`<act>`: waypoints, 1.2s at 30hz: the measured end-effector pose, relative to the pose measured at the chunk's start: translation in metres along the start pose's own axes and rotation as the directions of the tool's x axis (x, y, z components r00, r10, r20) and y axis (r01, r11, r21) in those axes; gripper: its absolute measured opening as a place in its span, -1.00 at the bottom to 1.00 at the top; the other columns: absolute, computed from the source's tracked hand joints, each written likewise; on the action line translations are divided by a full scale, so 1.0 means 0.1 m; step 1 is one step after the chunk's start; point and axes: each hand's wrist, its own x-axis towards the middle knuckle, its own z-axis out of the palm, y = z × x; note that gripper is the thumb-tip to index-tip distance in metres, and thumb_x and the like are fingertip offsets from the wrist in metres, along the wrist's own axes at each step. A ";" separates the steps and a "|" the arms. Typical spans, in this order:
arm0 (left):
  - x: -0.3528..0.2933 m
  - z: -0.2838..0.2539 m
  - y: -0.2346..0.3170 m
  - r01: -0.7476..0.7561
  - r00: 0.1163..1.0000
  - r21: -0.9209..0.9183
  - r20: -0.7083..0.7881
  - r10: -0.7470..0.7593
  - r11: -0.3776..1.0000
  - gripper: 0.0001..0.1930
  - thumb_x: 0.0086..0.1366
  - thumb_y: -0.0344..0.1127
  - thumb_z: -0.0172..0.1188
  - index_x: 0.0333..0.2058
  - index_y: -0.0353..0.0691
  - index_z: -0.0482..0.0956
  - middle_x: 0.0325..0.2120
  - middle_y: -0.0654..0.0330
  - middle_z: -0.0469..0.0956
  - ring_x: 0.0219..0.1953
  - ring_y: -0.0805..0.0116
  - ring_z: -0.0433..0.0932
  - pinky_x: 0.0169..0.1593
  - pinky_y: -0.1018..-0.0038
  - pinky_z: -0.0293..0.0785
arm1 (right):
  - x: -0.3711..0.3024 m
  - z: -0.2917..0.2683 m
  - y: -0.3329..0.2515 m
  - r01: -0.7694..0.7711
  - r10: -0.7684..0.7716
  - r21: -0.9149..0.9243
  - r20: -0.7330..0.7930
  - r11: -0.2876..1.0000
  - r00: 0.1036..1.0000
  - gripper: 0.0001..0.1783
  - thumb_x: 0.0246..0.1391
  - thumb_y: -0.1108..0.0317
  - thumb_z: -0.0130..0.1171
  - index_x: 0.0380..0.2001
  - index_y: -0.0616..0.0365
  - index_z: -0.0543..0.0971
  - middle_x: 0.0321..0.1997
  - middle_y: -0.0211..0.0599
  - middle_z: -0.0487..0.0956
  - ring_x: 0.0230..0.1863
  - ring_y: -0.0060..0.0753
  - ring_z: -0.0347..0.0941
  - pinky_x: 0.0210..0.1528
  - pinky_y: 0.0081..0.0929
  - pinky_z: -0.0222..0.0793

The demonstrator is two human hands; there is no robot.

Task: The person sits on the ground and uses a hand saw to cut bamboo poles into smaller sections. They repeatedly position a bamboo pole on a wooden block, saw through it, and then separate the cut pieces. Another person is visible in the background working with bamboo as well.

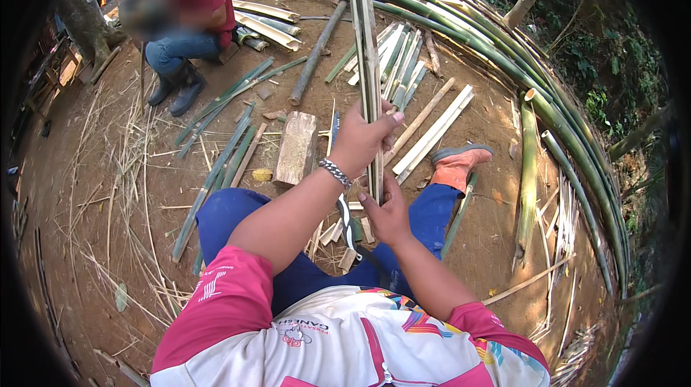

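Several long split bamboo strips (366,34) stand upright before me as one narrow bundle, running out past the top edge. My left hand (362,138), with a chain bracelet at its wrist, is closed around the bundle, thumb across its front. Lower down, my right hand (389,213) grips the strips near their bottom end, its thumb on the near side. Behind my left wrist, a knife (346,218) with a black and white handle lies partly hidden between my legs. Just left of it sits a squared wooden block (296,148).
A person (194,5) in a red shirt sits at the far left. Long green bamboo poles (461,16) curve along the far and right sides. Split bamboo pieces (394,59) lie beyond my hands, a cut bamboo pole (527,171) at right, and thin shavings (133,171) at left.
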 end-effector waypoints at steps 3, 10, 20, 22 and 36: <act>0.05 -0.01 0.11 -0.074 0.997 0.039 -0.011 0.074 0.997 -0.66 0.25 -0.36 0.36 -0.10 -0.30 0.43 -0.55 0.28 0.47 -0.60 0.51 0.43 -0.50 0.54 0.39 | 0.11 0.01 0.02 0.067 -0.065 -0.041 0.045 0.997 0.997 -0.26 0.18 0.40 0.30 0.36 0.27 0.23 0.08 -0.26 0.52 0.11 -0.47 0.44 0.20 -0.42 0.34; 0.18 -0.15 0.40 -0.202 0.978 0.057 -0.042 0.205 0.978 -0.73 0.27 -0.42 0.31 -0.13 -0.27 0.42 -0.56 0.29 0.44 -0.58 0.52 0.42 -0.48 0.51 0.40 | 0.06 -0.14 0.19 -0.245 0.273 0.383 -0.019 0.891 0.962 -0.21 0.39 0.15 0.10 0.47 0.29 0.04 0.34 -0.04 0.38 0.21 -0.35 0.41 0.18 -0.41 0.38; 0.15 -0.32 0.54 -0.279 0.955 0.194 -0.051 0.294 0.941 -0.68 0.25 -0.42 0.34 -0.10 -0.30 0.41 -0.52 0.27 0.48 -0.53 0.51 0.47 -0.44 0.51 0.43 | -0.12 0.06 0.08 -0.466 0.532 0.613 0.087 0.638 0.843 -0.54 0.45 0.20 -0.06 0.23 0.32 0.34 0.04 -0.16 0.55 0.07 -0.19 0.57 0.14 -0.25 0.54; 0.07 -0.25 0.59 -0.274 0.954 0.260 -0.049 0.296 0.926 -0.65 0.24 -0.40 0.36 -0.08 -0.31 0.42 -0.51 0.27 0.51 -0.52 0.50 0.50 -0.43 0.52 0.45 | -0.08 0.08 0.07 -0.478 0.549 0.623 0.092 0.619 0.831 -0.59 0.45 0.22 -0.06 0.17 0.31 0.39 0.03 -0.14 0.57 0.07 -0.17 0.57 0.14 -0.27 0.55; -0.07 -0.08 0.59 -0.365 0.928 0.188 0.145 0.342 0.912 -0.51 0.20 -0.41 0.42 0.05 -0.37 0.42 -0.43 0.24 0.58 -0.41 0.48 0.61 -0.31 0.54 0.56 | 0.00 0.03 0.00 -0.452 0.533 0.672 0.100 0.587 0.841 -0.68 0.38 0.38 0.06 0.10 0.32 0.46 -0.06 -0.22 0.63 -0.04 -0.31 0.62 0.04 -0.41 0.60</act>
